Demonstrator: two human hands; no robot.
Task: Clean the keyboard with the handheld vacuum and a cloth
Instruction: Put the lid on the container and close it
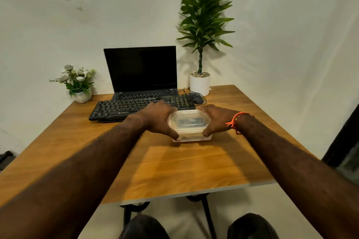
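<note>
Honestly, I'd steady the clear lidded container (190, 125) and pry the lid up evenly so whatever's inside doesn't spill. Both arms reach straight out; the left hand (158, 120) grips its left side, the right hand (215, 120) grips its right, thumbs at the near corners. The keyboard (139, 105) sits just behind it on the surface (174, 165), untouched.
</note>
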